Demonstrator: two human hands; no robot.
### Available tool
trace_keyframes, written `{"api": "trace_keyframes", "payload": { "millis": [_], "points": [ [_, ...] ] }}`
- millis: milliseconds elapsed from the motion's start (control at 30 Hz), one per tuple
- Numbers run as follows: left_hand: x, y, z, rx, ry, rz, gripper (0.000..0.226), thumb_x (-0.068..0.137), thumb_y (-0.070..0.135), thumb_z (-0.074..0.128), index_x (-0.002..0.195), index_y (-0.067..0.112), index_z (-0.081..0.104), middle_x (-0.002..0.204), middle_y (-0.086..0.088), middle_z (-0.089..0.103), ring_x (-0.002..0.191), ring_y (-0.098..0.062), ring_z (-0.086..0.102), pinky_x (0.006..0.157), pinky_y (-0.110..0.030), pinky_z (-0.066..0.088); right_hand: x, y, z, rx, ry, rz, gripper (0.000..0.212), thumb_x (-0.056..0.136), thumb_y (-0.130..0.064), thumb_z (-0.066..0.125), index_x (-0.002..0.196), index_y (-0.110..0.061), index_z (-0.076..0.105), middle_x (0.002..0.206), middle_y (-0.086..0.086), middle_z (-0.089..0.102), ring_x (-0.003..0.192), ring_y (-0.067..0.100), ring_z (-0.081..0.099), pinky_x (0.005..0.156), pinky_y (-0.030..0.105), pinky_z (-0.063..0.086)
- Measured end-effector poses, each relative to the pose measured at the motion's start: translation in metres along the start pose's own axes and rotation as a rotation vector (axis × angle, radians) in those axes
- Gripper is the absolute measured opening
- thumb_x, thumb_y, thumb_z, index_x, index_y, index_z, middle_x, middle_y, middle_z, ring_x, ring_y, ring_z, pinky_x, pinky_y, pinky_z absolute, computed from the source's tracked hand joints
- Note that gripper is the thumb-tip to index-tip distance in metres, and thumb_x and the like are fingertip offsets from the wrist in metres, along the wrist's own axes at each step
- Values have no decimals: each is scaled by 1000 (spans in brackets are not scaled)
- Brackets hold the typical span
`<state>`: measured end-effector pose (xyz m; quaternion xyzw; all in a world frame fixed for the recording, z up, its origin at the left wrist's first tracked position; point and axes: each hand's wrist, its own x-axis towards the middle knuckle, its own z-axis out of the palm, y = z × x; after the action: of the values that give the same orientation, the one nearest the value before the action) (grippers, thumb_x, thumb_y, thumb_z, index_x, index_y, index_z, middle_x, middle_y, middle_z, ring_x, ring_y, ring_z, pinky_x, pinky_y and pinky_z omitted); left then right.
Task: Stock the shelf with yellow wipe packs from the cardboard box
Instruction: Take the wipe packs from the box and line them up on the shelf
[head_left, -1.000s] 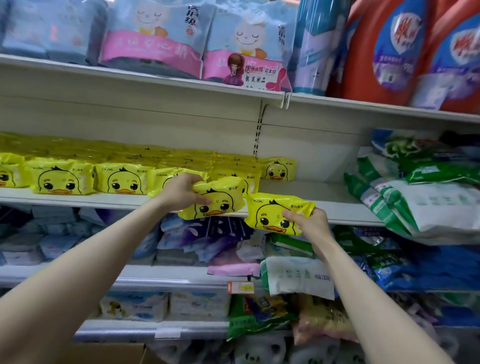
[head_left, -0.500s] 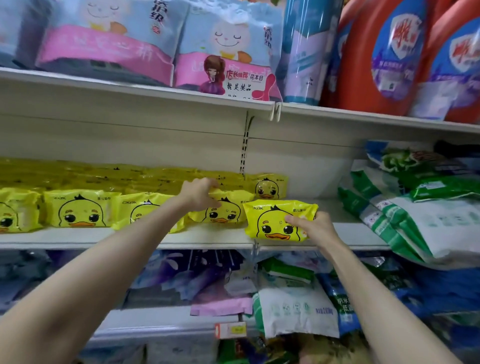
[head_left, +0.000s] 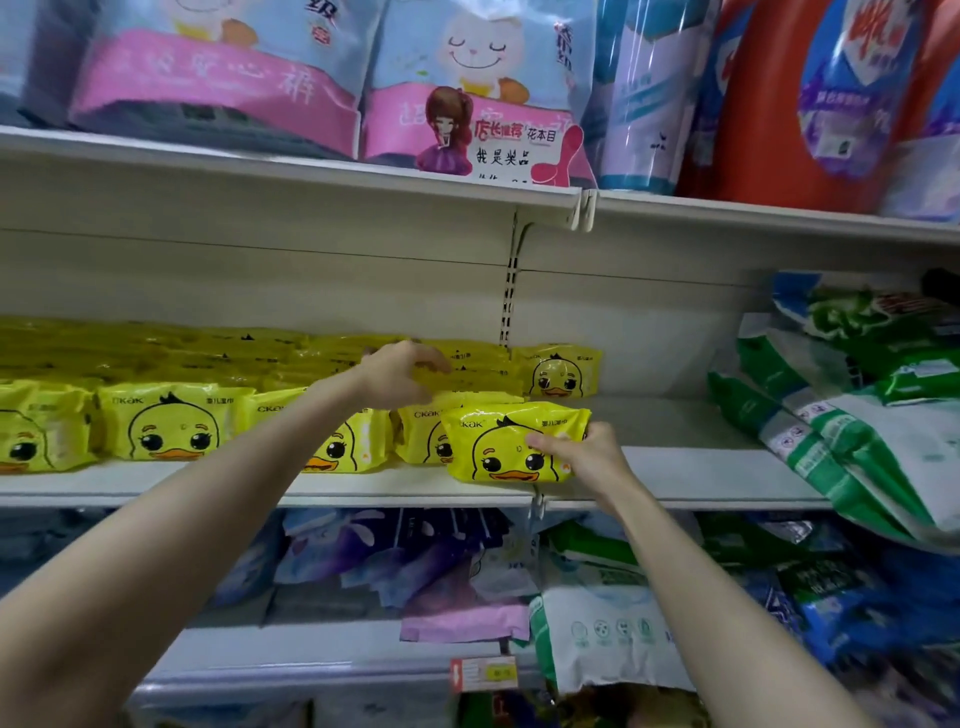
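Observation:
Yellow duck-print wipe packs fill the middle shelf in rows, left to centre. My right hand grips the right end of one yellow pack, thumb on its front face; the pack's bottom sits at the shelf's front edge. My left hand hovers with loosely curved fingers over the top of another pack, which stands on the shelf just left of and behind the held one. One more pack stands at the back right of the row. The cardboard box is out of view.
Bare shelf lies right of the held pack up to leaning green-and-white bags. The upper shelf carries pink-and-blue packages and red detergent bottles. Mixed bags crowd the lower shelf.
Both packs went from in front of the shelf onto it. My left hand eased off its pack, now standing in the front row. My right hand brought its pack beside it.

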<state>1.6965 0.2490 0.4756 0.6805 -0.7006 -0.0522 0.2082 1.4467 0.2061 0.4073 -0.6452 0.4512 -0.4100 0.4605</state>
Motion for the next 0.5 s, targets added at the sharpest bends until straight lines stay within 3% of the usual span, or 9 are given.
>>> {"api": "trace_keyframes", "payload": {
  "millis": [67,133,233,333,500],
  "points": [
    [-7,-5,-4,-71,-15,-1,63,61,34,55,124,30,56,137,4,50,130,-22,42,108,-53,29,0,-1,10,6,-3,-20,33,72,-25,81,85,-4,59,81,5,62,70,14,57,59,24,42],
    [-14,-7,-4,-59,-24,-16,60,70,41,63,128,29,52,142,4,45,133,-22,39,110,-52,26,1,-1,19,21,-3,-53,33,72,-22,81,88,-6,58,85,4,62,75,15,59,61,23,43],
    [-24,-2,2,57,-20,-21,66,76,50,70,134,29,47,148,2,38,137,-22,33,114,-51,16,5,1,31,-26,33,-109,34,68,-25,84,81,-18,52,105,11,54,90,20,59,81,33,51],
    [-30,2,14,205,-28,7,83,68,63,69,139,30,40,150,2,33,140,-20,24,112,-47,10,12,5,44,-157,90,-137,51,64,-33,86,101,-17,53,119,5,39,106,19,50,98,35,44],
    [-30,-4,28,326,12,52,96,62,69,69,142,30,34,148,3,36,138,-18,27,110,-43,9,6,9,49,-248,137,-128,82,63,-42,84,125,-13,39,131,3,32,120,19,41,99,33,36]
  ]
}}
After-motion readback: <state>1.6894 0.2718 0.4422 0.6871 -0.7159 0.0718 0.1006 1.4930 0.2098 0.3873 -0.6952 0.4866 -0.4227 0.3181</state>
